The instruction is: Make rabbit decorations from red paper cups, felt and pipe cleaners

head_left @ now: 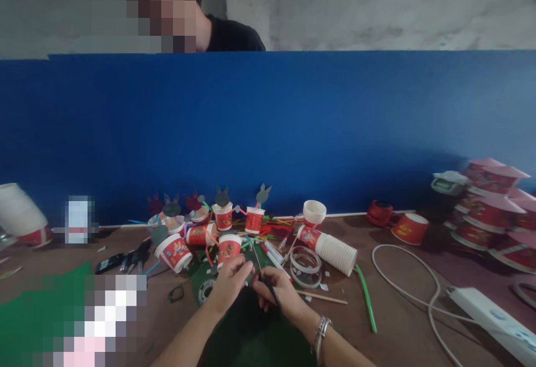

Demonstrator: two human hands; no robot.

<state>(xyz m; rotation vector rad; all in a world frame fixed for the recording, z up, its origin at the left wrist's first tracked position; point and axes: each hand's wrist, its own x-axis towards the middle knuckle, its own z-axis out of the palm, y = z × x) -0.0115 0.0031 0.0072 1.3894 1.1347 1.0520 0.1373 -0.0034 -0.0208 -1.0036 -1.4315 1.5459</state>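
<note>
My right hand (281, 291) is closed around the dark handles of a pair of scissors (258, 262), whose narrow blades point away from me. Beside it, my left hand (230, 284) is pinched close to the blades; whatever lies between its fingers is too small or hidden to make out. Just beyond the left hand stands a red and white paper cup (229, 249). Green material (251, 339) lies under both hands. White-and-red marker pens (274, 255) and rolls of clear tape (305, 266) lie to the right of the scissors.
Decorated cups with animal-head cutouts (223, 196) stand along a blue partition (268, 127). A stack of paper cups (337, 252) lies on its side. Rightward are a green strip (367, 300), a white power strip (494, 314) with its cable, and piled red cups (489, 210). A person sits behind the partition.
</note>
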